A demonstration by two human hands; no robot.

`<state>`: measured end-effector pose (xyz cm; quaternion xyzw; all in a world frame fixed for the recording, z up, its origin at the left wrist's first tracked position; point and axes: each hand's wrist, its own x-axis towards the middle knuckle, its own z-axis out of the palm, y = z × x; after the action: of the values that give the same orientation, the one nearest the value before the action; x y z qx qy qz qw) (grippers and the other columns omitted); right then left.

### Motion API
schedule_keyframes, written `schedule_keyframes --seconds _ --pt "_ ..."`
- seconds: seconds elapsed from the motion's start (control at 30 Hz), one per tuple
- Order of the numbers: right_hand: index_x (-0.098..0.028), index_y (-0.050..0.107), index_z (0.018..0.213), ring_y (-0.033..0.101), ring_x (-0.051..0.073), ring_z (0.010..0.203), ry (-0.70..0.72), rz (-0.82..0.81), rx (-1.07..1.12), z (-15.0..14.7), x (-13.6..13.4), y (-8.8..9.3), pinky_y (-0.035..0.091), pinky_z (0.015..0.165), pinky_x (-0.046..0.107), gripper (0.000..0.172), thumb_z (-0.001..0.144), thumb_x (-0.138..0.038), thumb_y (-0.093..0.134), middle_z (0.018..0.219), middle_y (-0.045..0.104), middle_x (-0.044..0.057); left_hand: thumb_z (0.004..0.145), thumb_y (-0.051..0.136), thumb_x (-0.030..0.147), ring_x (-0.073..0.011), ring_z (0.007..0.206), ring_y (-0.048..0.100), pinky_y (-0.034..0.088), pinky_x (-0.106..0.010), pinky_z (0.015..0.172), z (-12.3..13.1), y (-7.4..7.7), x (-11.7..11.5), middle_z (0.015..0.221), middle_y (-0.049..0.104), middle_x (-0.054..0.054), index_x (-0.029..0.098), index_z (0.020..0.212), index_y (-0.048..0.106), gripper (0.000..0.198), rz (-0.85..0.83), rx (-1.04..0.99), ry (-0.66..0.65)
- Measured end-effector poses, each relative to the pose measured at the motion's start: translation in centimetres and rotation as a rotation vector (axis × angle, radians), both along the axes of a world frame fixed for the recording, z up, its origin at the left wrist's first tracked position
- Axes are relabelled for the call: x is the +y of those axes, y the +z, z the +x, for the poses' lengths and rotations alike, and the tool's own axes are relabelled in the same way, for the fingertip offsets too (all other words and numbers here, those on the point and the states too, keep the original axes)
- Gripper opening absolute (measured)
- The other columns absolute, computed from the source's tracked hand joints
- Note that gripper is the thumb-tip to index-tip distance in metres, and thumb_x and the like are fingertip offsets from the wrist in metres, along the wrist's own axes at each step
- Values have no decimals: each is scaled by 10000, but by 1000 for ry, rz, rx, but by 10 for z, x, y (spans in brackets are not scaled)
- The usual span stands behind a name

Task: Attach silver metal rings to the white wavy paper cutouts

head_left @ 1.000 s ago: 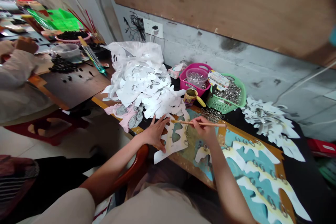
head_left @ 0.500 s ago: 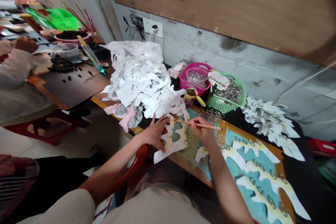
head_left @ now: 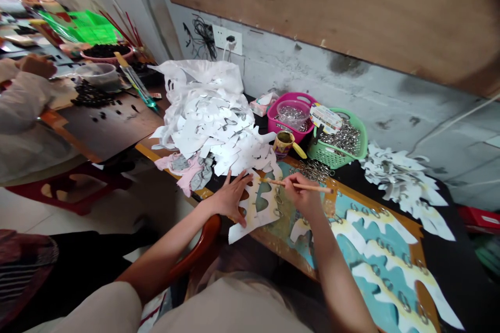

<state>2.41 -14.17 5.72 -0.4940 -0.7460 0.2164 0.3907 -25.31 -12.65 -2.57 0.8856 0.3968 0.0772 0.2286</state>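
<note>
Fingers spread, my left hand (head_left: pixel 232 200) presses flat on a white cut-out piece (head_left: pixel 255 221) at the table's near edge. My right hand (head_left: pixel 302 192) is closed round the wooden handle of a thin paintbrush (head_left: pixel 312 187). The brush tip touches the upper part of that white piece, where the surface is yellowish. Metal rings (head_left: pixel 278 200) lie along the right edge of the piece. More white cut-outs (head_left: pixel 394 263) with yellow-tinted edges and rings lie on the blue-stained board to the right.
A heap of white cut-outs (head_left: pixel 214 130) in a plastic bag stands behind my left hand. Beyond are a small cup (head_left: pixel 283 143), a pink basket (head_left: pixel 273 122) and a green basket (head_left: pixel 332 151) holding metal rings. A co-worker's hand (head_left: pixel 38 65) is at the table on the left.
Hardly anything differs. Both hands stay in nearly the same place, and the paintbrush in my right hand has shifted very slightly along the white piece.
</note>
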Motion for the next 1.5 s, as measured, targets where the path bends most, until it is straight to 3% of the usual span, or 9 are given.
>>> schedule_keyframes --seconds 0.53,0.73,1.0,1.1,1.2,1.5 --pt "-221 589 744 554 150 535 -8 -28 2 -1 1 -1 408 518 246 213 904 -344 520 626 633 -12 538 764 718 -436 1486 10 -221 -616 1113 0 3 0 1610 170 -193 201 1552 -26 1385 -16 2 1" --pt "-221 633 819 600 164 611 6 -15 32 2 5 -6 437 565 256 165 909 -323 540 712 670 0 538 767 709 -438 1485 7 -212 -621 1114 0 4 0 1604 187 -201 194 1551 -42 1394 -29 12 2" --pt "-222 612 900 674 205 760 62 -133 241 3 11 -8 535 650 290 101 875 -316 583 845 699 33 545 758 720 -419 1491 13 -212 -610 1119 0 2 0 1607 178 -199 187 1547 -69 1405 -10 1 -7" --pt "-234 555 985 691 220 796 133 -242 356 4 12 -7 565 706 328 175 837 -308 612 832 694 28 539 756 729 -429 1488 18 -193 -619 1126 0 3 0 1611 161 -197 189 1550 -63 1409 -22 14 -3" --pt "-242 507 999 693 220 804 133 -252 442 5 11 -7 567 716 342 202 836 -304 609 833 687 24 529 752 741 -426 1489 15 -189 -622 1128 0 3 -1 1610 163 -198 184 1551 -58 1418 -24 15 2" --pt "-232 481 882 671 209 765 128 -231 349 3 3 -2 532 643 301 137 834 -279 601 814 660 21 543 759 716 -435 1486 12 -203 -623 1119 0 5 -1 1616 150 -187 203 1552 -66 1400 -22 16 -1"
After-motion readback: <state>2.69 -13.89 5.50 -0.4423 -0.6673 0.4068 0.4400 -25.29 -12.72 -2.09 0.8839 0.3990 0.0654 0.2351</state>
